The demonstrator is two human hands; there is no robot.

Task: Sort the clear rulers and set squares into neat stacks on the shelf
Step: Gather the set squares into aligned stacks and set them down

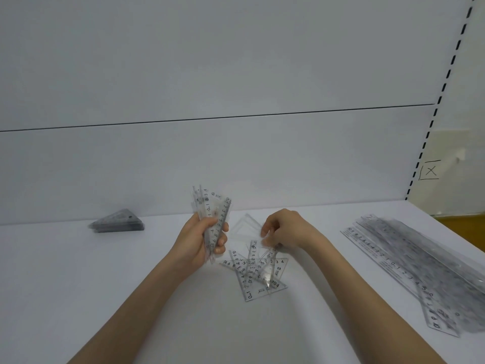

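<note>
My left hand (202,237) grips a bundle of clear set squares (212,208) upright above the white shelf (105,285). A loose pile of clear set squares (258,274) lies on the shelf in the middle. Over that pile's far edge my right hand (282,228) pinches one clear set square (248,227) by its corner. A neat stack of set squares (118,223) sits at the back left. Along the right side lies a spread stack of long clear rulers (420,269).
The shelf's white back panel (236,153) rises right behind the stacks. A slotted upright (430,132) bounds the shelf at the right, with a wall bearing a drawn X mark (430,170) beyond it.
</note>
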